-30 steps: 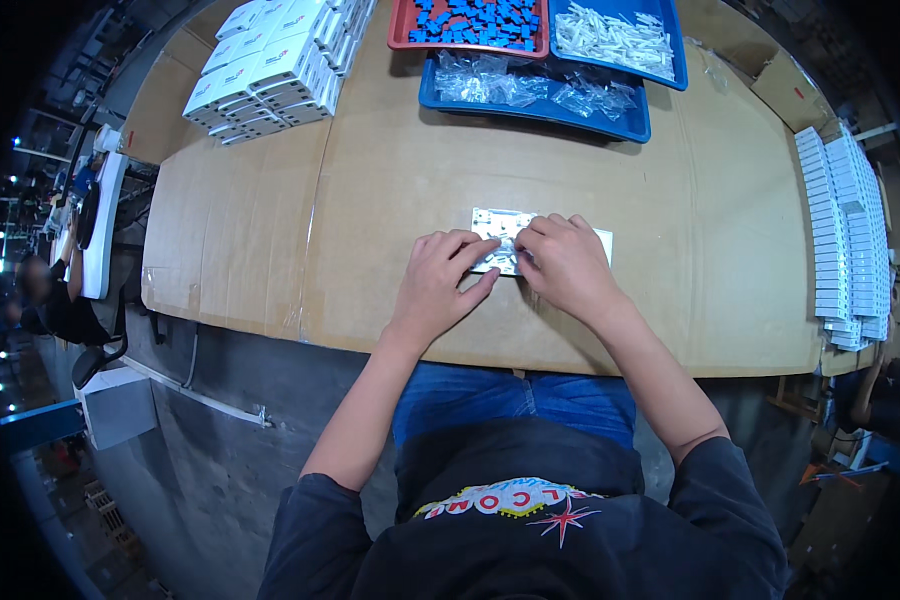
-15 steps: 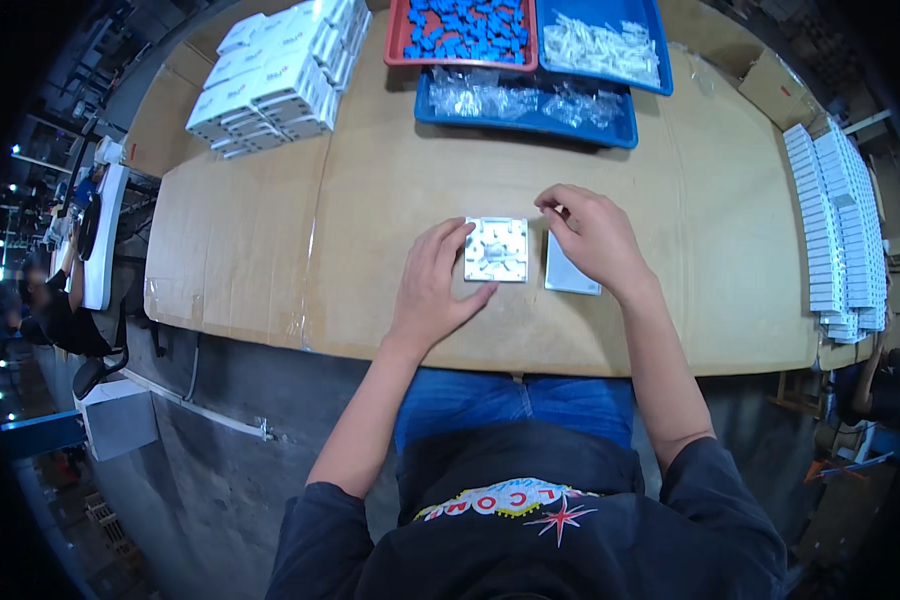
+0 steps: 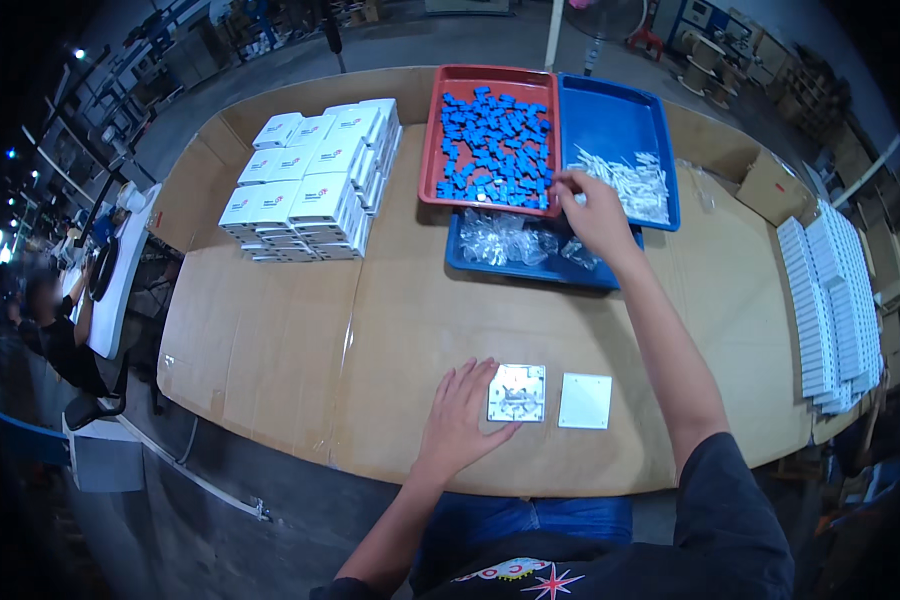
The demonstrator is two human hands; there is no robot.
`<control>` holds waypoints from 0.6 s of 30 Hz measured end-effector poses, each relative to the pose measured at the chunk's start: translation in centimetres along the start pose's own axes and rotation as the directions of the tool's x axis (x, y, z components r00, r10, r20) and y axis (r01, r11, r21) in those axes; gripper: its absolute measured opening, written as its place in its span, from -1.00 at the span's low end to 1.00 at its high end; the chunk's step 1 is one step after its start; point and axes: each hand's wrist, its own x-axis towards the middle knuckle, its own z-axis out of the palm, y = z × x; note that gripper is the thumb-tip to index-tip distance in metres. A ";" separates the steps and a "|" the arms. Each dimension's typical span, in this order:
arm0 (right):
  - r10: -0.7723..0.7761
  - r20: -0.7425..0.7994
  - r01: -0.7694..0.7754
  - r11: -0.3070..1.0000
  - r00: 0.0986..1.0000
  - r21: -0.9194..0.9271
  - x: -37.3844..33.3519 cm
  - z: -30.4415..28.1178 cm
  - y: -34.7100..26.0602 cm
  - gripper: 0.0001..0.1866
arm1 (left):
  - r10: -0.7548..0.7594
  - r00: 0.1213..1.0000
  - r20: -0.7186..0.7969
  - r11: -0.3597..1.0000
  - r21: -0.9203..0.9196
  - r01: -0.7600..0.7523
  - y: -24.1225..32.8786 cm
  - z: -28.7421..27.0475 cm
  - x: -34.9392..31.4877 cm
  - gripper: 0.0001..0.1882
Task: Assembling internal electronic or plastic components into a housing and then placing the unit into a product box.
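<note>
Near the front of the cardboard-covered table, my left hand holds a square white open housing flat. Its fingertips are at the far left corner and the thumb lies along the near edge; pale parts show inside. Just right of the housing lies a flat square white cover. My right hand is stretched out over the border between the red tray of small blue parts and the upper blue tray of slim white pieces. Its fingertips are pinched together; whatever is between them is too small to make out.
A lower blue tray with clear plastic bags sits partly under the other trays. White boxes are stacked at the far left. Tall stacks of white pieces stand at the right edge. A seated person works at left.
My right hand has moved from above the white cover out to the trays, uncovering the cover. My left hand stays at the housing. The view has tilted up, showing more of the trays and room.
</note>
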 end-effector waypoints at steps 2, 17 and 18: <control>-0.034 -0.039 0.031 0.997 0.999 -0.067 4.9 1.6 0.3 -0.72 | -0.016 1.000 0.014 1.000 -0.002 0.016 -0.2 0.1 0.0 -0.09; 0.017 -0.156 -0.122 0.708 0.988 -0.696 25.2 13.9 1.5 -0.64 | -0.094 0.991 0.098 0.994 -0.044 0.099 -0.7 -1.1 0.9 -0.10; 0.070 -0.192 -0.179 0.741 0.979 -0.647 25.5 13.8 1.6 -0.66 | -0.093 0.990 0.110 0.994 -0.044 0.099 -0.7 -1.1 0.9 -0.11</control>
